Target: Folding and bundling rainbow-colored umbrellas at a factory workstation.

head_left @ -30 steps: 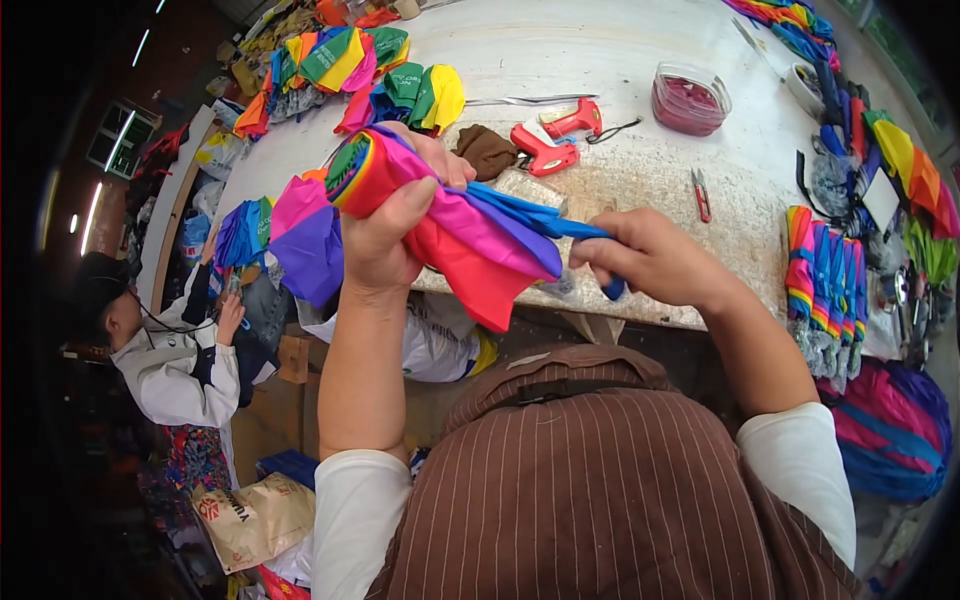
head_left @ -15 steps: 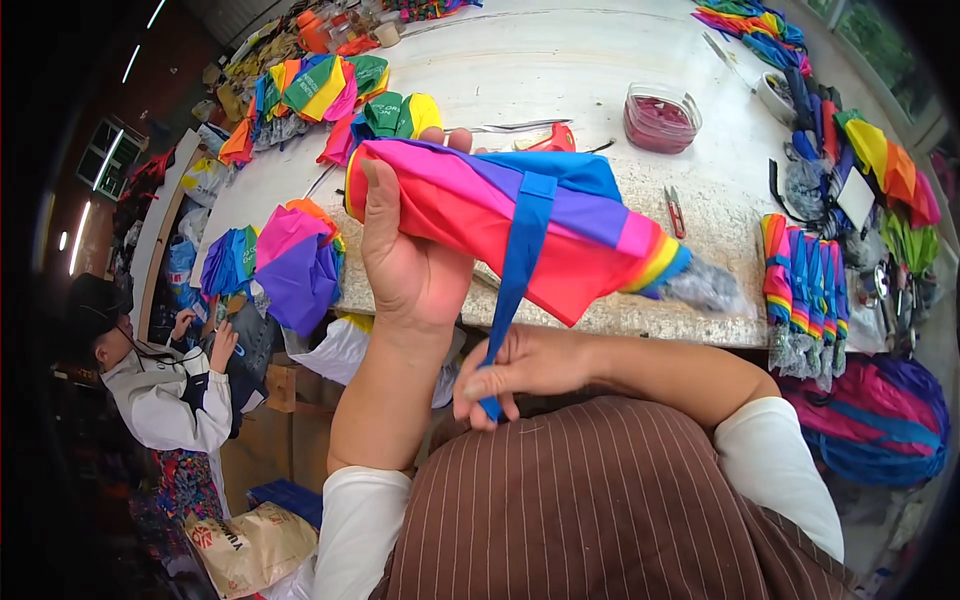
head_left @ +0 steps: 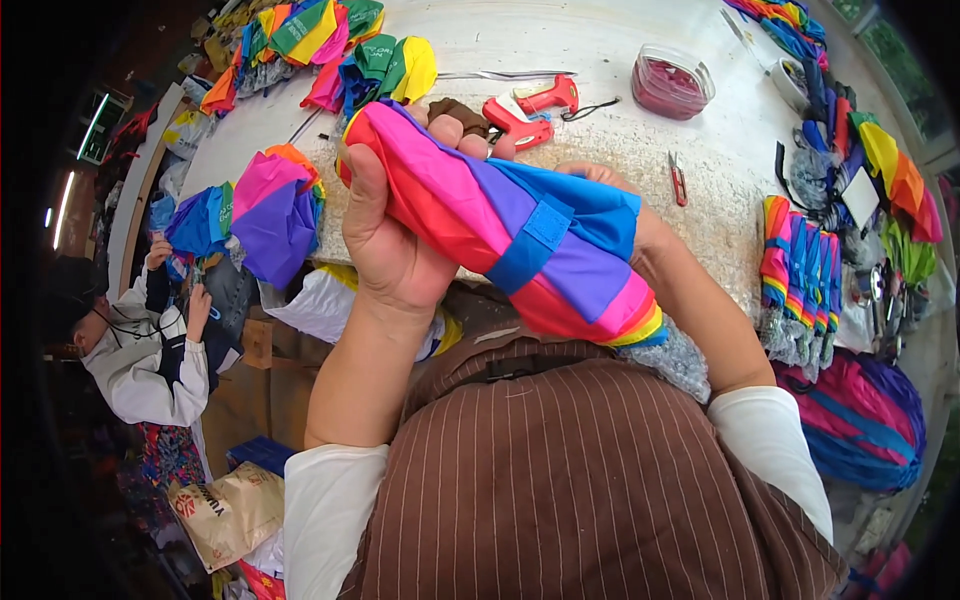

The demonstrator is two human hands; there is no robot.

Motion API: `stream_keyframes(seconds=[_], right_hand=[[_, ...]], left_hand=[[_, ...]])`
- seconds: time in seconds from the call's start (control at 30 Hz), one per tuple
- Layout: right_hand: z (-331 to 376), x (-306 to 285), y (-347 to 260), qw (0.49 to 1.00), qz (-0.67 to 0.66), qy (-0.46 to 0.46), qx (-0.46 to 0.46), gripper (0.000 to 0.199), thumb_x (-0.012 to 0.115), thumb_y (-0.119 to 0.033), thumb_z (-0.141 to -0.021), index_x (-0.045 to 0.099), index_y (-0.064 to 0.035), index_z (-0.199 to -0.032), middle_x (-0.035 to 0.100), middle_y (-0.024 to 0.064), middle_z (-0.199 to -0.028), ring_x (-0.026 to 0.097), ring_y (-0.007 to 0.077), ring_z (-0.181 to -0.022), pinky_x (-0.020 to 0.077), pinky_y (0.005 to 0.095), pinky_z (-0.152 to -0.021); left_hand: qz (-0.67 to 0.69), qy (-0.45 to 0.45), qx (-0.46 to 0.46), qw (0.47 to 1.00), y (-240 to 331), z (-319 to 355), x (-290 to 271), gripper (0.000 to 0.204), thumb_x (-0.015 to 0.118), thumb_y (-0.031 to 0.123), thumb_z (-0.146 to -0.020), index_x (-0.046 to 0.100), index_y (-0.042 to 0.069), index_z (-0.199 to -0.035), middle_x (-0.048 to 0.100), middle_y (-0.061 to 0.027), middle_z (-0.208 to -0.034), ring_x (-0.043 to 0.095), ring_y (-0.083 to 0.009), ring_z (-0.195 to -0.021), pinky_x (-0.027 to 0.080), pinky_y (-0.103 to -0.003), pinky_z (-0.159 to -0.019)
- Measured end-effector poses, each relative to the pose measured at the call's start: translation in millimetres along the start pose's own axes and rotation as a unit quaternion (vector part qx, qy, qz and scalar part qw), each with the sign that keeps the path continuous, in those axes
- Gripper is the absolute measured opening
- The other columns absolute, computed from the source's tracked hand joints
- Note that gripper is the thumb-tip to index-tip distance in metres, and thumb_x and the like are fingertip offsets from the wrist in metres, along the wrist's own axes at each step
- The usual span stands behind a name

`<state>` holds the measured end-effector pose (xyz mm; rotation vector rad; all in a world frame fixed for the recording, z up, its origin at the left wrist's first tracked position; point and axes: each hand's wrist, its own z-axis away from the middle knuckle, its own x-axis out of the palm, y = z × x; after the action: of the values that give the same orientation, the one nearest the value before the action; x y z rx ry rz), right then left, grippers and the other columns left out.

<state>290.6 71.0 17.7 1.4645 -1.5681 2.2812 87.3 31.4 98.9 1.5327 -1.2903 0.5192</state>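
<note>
Worktable (head_left: 590,40): white top, worn and mottled brown along near side. Near middle lie 2 red gun-shaped tools (head_left: 522,130), a crumpled dark brown cloth (head_left: 457,117) just beside. To their right sit a clear tub (head_left: 668,108), dark red inside, and small snips (head_left: 679,188). Near right corner carries strapped rainbow bundles (head_left: 800,262); upper left, multicoloured fabric bundles (head_left: 412,72).

Workshop interior, head view. A broad whitish bench (head_left: 590,45) spans the upper field, its near surface worn and speckled brown. Upper left: a dark reddish-brown wall (head_left: 140,40) and a framed pane (head_left: 104,128) crossed by a bright streak; below these, a lit strip light (head_left: 64,210). Upper right: a window (head_left: 890,70) with greenery beyond. Lower left: a wooden block (head_left: 258,343) beneath the bench.
</note>
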Motion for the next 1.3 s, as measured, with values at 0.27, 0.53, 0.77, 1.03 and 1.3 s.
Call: stream_keyframes(seconds=[0.27,0.53,0.77,1.03,1.3], right_hand=[[15.9,59.6,-17.2,0.812,0.533,0.157,-0.179,0.013,0.073,-0.016,-0.081,0.068,-0.0043,-0.080,0.062,0.0018,-0.064,0.059,0.0113,-0.058,0.0473,0.0260,-0.055],[43.1,96.1,-6.4,0.705,0.681,-0.058,-0.191,0.032,0.081,-0.026,-0.066,0.068,-0.0067,-0.088,0.068,0.0098,-0.082,0.067,0.0245,-0.074,0.0518,0.0329,-0.065],[2.7,55.8,-7.0,0.938,0.260,-0.217,0.072,0.054,0.082,-0.033,-0.069,0.059,-0.0010,-0.106,0.065,0.0073,-0.098,0.060,0.0158,-0.090,0.0481,0.0309,-0.081],[42.8,-0.3,0.4,0.834,0.528,0.136,-0.080,0.073,0.080,-0.039,-0.064,0.051,-0.0007,-0.119,0.064,0.0152,-0.101,0.061,0.0236,-0.092,0.0473,0.0347,-0.084],[170.5,-172.6,-40.9,0.453,0.648,0.610,0.056,0.062,0.071,-0.034,-0.074,0.044,-0.0046,-0.122,0.059,0.0229,-0.112,0.060,0.0394,-0.098,0.0486,0.0460,-0.079]], left_hand=[[-0.218,0.179,0.034,0.959,-1.2,17.3,-33.4,0.028,0.064,0.024,-0.090,0.057,0.003,-0.106,0.062,-0.0086,-0.095,0.062,-0.0206,-0.092,0.050,-0.036,-0.084],[-0.198,0.299,0.091,0.929,-9.2,21.4,-49.7,0.022,0.070,0.010,-0.083,0.059,0.004,-0.101,0.064,-0.0045,-0.090,0.065,-0.0195,-0.082,0.054,-0.035,-0.076],[-0.239,-0.124,0.028,0.963,-11.3,-0.7,11.0,0.046,0.065,0.013,-0.079,0.040,0.009,-0.118,0.053,-0.0107,-0.092,0.057,-0.0242,-0.079,0.048,-0.043,-0.079],[-0.329,0.104,-0.020,0.939,-29.6,-50.1,-39.5,0.051,0.056,0.022,-0.094,0.032,0.008,-0.136,0.049,-0.0240,-0.122,0.051,-0.0339,-0.114,0.040,-0.042,-0.097],[-0.317,0.296,-0.118,0.893,47.2,-5.5,-144.1,0.055,0.047,0.027,-0.098,0.026,0.004,-0.144,0.029,-0.0270,-0.145,0.033,-0.0349,-0.135,0.030,-0.041,-0.109]])
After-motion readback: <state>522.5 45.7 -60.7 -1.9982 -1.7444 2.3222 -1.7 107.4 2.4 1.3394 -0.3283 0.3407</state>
